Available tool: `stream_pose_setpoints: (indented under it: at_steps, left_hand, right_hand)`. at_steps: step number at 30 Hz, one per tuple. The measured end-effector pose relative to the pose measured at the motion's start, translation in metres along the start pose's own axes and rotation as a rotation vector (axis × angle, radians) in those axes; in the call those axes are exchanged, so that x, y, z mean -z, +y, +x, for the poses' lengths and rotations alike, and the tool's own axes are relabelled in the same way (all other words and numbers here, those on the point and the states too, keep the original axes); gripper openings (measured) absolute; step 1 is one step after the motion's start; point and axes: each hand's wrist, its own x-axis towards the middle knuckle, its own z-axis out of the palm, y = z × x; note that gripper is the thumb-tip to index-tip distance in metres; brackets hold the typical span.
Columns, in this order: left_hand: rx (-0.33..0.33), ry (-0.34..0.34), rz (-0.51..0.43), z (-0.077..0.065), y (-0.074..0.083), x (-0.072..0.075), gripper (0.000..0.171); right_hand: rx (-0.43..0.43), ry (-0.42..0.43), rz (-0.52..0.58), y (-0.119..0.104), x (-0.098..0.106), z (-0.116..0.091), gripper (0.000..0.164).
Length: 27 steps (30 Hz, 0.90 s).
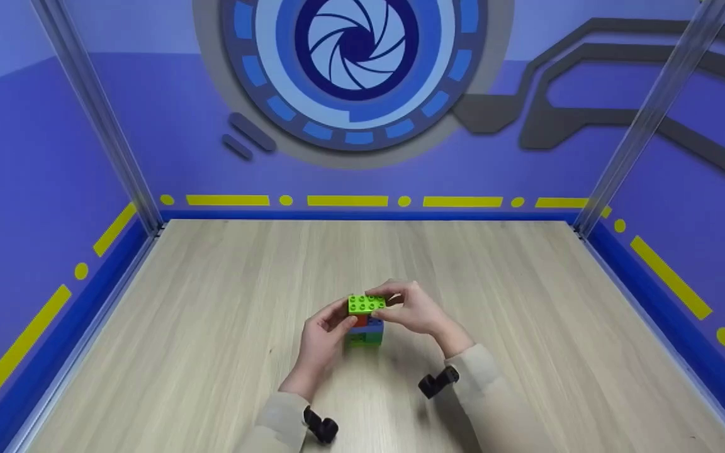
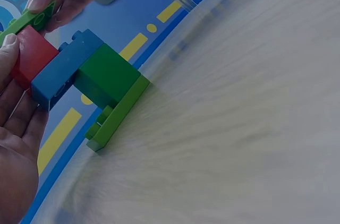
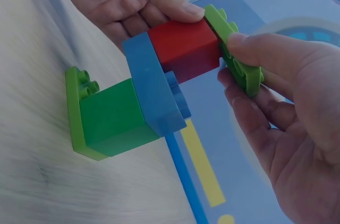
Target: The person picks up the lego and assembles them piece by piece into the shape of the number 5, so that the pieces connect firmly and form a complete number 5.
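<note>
A stack of toy building bricks stands on the wooden table (image 1: 243, 283) between the two hands. Lowest is a light green plate (image 3: 75, 112), then a dark green brick (image 3: 117, 118), a blue brick (image 3: 149, 83) and a red brick (image 3: 186, 49). My left hand (image 1: 321, 336) holds the red brick from the left, its thumb near the top edge. Over the red brick sits another light green plate (image 1: 362, 305), studs up, its overhanging right end pinched between thumb and fingers of my right hand (image 1: 418, 308). Whether this plate is fully pressed down I cannot tell.
Blue panels with yellow dashes (image 1: 228, 200) wall the table at the back and both sides. Clear posts (image 1: 652, 113) rise at the back corners. A black wrist camera (image 1: 320, 426) sits on the left sleeve, another black camera (image 1: 438, 382) on the right.
</note>
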Motion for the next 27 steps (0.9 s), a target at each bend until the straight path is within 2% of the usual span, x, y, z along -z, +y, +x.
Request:
stream_pose_setpoints:
  at_steps: [13, 20, 27]
  left_hand:
    - [-0.011, -0.007, 0.016, 0.0002, -0.0005, 0.0008, 0.050]
    - [0.004, -0.006, -0.024, 0.0013, -0.0013, 0.0010, 0.050]
    - [0.012, 0.009, -0.012, 0.0011, -0.0001, 0.0002, 0.048]
  right_hand:
    - [0.007, -0.032, -0.070, -0.0068, 0.0053, 0.0048, 0.030]
    - [-0.011, -0.045, -0.084, -0.0083, 0.0059, 0.0070, 0.029]
    - [-0.014, -0.050, -0.111, -0.0103, 0.0062, 0.0081, 0.030]
